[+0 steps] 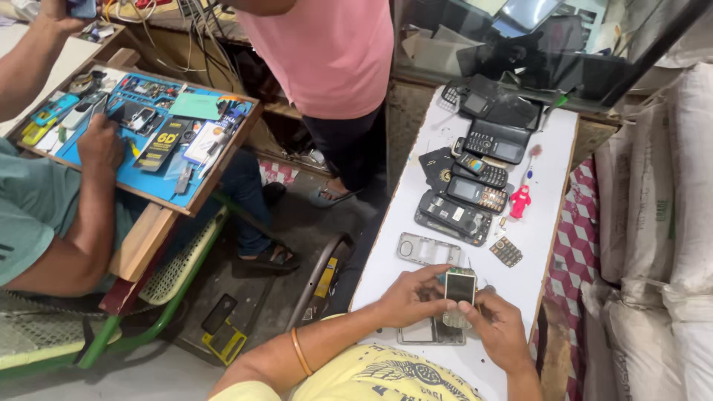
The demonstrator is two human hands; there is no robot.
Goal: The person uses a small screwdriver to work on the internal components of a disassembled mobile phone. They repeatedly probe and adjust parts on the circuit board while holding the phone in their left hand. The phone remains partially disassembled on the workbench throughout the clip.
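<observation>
My left hand (407,298) and my right hand (501,332) together hold a small keypad phone (460,289) over the near end of a white table (553,160). The phone stands upright between my fingers, screen towards me. Under my hands lies a grey phone frame (431,334). Another open phone frame (427,249) lies just beyond my left hand. Further up the table several keypad phones (475,194) and phone shells lie in a row, with a loose keypad (506,252) and a small red screwdriver (521,200) to their right.
On the left a seated person in a green shirt rests a hand (100,142) on a blue work tray (160,134) full of phone parts. A person in a pink shirt (327,52) stands beyond. White sacks (668,223) line the right side.
</observation>
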